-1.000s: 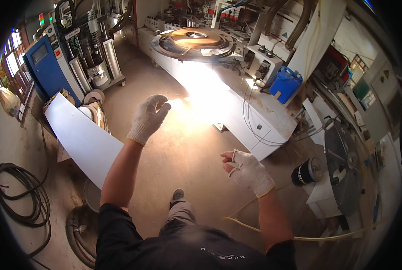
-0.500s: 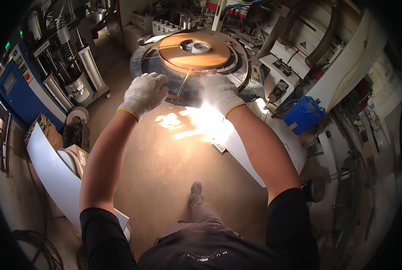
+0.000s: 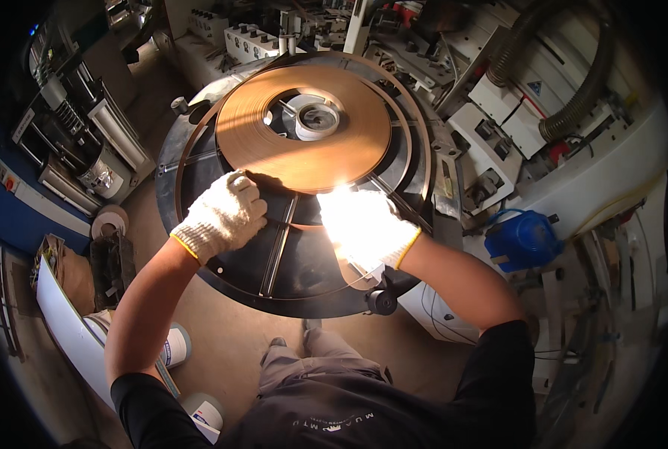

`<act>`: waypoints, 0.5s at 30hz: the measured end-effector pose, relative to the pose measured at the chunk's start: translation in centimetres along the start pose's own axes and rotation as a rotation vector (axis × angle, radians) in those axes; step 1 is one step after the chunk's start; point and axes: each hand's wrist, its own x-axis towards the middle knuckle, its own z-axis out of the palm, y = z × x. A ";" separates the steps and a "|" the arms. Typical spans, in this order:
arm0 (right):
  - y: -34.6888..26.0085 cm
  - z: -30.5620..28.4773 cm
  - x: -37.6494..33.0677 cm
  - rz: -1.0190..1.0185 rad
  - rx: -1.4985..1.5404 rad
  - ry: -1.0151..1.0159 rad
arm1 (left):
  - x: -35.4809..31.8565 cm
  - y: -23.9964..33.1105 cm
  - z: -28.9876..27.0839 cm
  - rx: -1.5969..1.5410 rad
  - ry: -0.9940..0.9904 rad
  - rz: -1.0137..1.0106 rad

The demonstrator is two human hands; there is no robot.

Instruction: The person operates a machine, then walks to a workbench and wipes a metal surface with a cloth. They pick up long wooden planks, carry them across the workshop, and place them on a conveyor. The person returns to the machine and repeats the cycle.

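A large wood-coloured coil of thin edge-banding strip (image 3: 319, 165) lies flat on a dark round turntable plate (image 3: 233, 280), around a pale hub (image 3: 317, 120). Loose turns of the strip (image 3: 179, 183) curve around the coil on the plate. My left hand (image 3: 225, 213), in a white knit glove, is closed with curled fingers at the coil's near left edge. My right hand (image 3: 360, 224), gloved alike, is closed at the near right edge, bleached by bright sunlight. A brown strip arcs between the hands; whether either grips it is hidden.
A black knob (image 3: 381, 301) stands at the plate's near right rim. To the right are a blue jug (image 3: 522, 241) and a machine with a ribbed hose (image 3: 584, 105). A white panel (image 3: 68, 329) and a box of scraps (image 3: 63, 277) are on the left.
I have come closer to the turntable, so plate and coil now fill more of the view. Both hands are now over the plate, by the coil's near edge.
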 end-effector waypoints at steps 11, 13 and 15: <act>14.0 -8.7 2.8 0.997 0.107 0.012 | -3.0 -2.6 -1.0 -0.179 -0.007 -0.022; 20.2 -8.0 3.7 1.217 -0.220 -0.099 | -2.6 -2.6 -1.0 -0.178 0.004 -0.012; 24.8 -6.3 4.2 1.290 -0.265 -0.237 | -2.2 -2.7 -1.2 -0.148 0.014 0.011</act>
